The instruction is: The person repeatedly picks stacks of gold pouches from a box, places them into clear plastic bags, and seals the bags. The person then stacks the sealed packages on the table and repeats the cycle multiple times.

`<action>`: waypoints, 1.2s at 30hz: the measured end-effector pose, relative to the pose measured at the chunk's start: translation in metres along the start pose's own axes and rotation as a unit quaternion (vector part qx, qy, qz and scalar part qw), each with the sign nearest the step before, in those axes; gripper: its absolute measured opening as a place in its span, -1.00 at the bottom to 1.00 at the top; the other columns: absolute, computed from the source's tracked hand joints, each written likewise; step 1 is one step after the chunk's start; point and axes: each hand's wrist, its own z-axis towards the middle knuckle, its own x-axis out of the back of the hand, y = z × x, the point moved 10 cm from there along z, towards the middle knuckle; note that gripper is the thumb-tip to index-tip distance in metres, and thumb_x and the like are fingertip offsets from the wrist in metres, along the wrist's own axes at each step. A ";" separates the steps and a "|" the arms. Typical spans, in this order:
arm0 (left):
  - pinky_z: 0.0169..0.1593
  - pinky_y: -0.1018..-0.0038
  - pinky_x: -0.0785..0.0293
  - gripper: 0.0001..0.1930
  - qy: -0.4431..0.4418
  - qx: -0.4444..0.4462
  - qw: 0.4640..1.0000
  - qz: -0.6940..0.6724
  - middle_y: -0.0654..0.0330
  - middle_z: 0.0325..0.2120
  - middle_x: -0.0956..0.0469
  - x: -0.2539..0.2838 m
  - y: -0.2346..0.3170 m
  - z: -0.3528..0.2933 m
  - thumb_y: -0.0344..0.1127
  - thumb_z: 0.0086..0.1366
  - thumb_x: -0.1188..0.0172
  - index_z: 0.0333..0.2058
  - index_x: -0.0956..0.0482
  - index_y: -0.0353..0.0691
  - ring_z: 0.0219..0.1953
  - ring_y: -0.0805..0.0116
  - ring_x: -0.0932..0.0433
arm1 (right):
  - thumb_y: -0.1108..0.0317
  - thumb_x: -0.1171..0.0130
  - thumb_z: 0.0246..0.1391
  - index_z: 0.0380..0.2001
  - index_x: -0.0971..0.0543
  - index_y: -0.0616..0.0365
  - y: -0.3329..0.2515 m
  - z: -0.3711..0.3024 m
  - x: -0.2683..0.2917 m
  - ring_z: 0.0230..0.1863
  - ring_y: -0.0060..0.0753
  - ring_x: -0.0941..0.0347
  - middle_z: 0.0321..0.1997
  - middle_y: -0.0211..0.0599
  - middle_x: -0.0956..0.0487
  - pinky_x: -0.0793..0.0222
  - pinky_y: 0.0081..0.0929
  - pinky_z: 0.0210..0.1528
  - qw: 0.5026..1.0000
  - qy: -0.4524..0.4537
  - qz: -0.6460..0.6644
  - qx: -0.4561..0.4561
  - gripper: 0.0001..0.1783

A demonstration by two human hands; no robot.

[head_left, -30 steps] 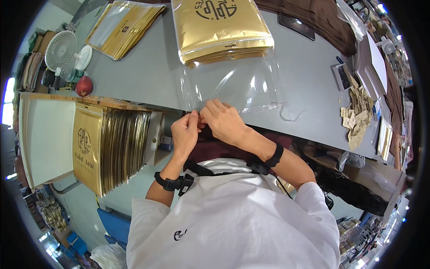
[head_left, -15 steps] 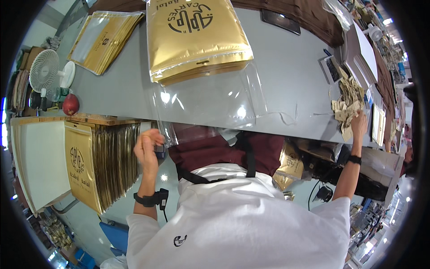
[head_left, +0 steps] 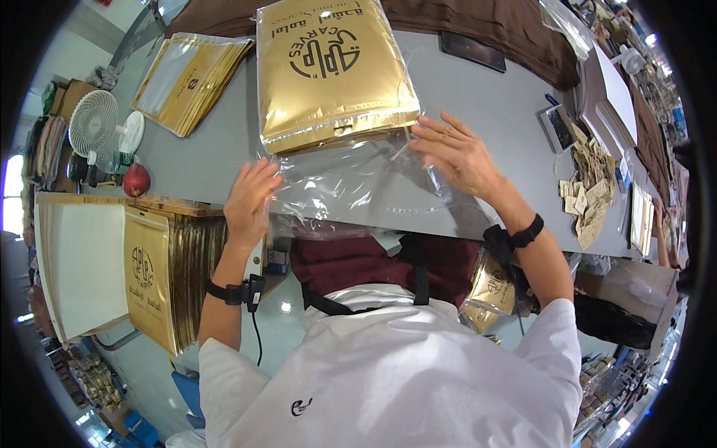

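A stack of gold pouches [head_left: 328,75] with dark printing lies at the far middle of the table, inside a large clear plastic bag [head_left: 351,187]. The bag's loose, crinkled mouth spreads toward me to the table's near edge. My left hand [head_left: 250,200] is at the left edge of this loose plastic, fingers stretched forward and touching it. On the other side, my right hand [head_left: 459,158] lies over the bag's right edge beside the stack's near corner, with its fingers spread. Neither hand visibly grips the film, though the thumbs are partly hidden.
More gold pouches [head_left: 187,82] lie at the far left, near a white fan [head_left: 93,123] and a red fruit [head_left: 137,180]. Upright gold packs [head_left: 160,276] fill a box at lower left. A tag pile [head_left: 590,190], dark box [head_left: 556,128] and black phone [head_left: 473,51] lie right.
My right hand has left the tag pile and come to the bag's right edge. My left hand has risen to the bag's left edge. The loose plastic is more crumpled.
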 end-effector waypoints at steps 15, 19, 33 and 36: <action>-0.48 0.54 -0.50 -0.63 0.125 0.358 0.876 -0.298 0.30 -0.57 -0.42 -0.017 -0.063 0.023 -0.12 0.61 -0.03 -0.25 -0.56 -0.33 -0.63 0.49 -0.52 | 0.22 -0.14 0.46 -0.19 -0.62 0.30 0.052 -0.003 0.008 -0.35 -0.63 -0.61 -0.43 -0.44 -0.62 -0.46 -0.61 -0.29 0.877 0.256 0.263 -0.311 -0.69; -0.53 0.52 -0.51 -0.54 0.123 0.407 0.866 -0.264 0.31 -0.65 -0.37 -0.013 -0.063 0.030 -0.03 0.61 -0.02 -0.33 -0.55 -0.34 -0.67 0.51 -0.46 | 0.23 -0.24 0.40 -0.23 -0.64 0.30 0.058 0.017 0.027 -0.37 -0.69 -0.52 -0.42 -0.46 -0.62 -0.42 -0.66 -0.31 0.869 0.312 0.264 -0.281 -0.71; -0.66 0.49 -0.32 -0.45 0.069 0.510 0.819 -0.252 0.28 -0.74 -0.37 -0.035 -0.098 0.031 0.06 0.58 -0.02 -0.50 -0.50 -0.26 -0.76 0.46 -0.38 | 0.21 -0.38 0.25 -0.26 -0.68 0.30 0.102 0.024 -0.008 -0.64 -0.68 -0.40 -0.59 -0.44 -0.57 -0.31 -0.64 -0.59 0.772 0.276 0.360 -0.444 -0.69; -0.64 0.46 -0.46 -0.46 0.054 0.513 0.818 -0.255 0.21 -0.73 -0.44 -0.040 -0.100 0.031 -0.01 0.54 -0.06 -0.51 -0.54 -0.37 -0.74 0.44 -0.46 | 0.17 -0.49 0.08 -0.07 -0.65 0.34 0.112 0.021 -0.007 -0.55 -0.63 -0.48 -0.47 -0.37 -0.64 -0.38 -0.59 -0.53 0.801 0.248 0.284 -0.465 -0.51</action>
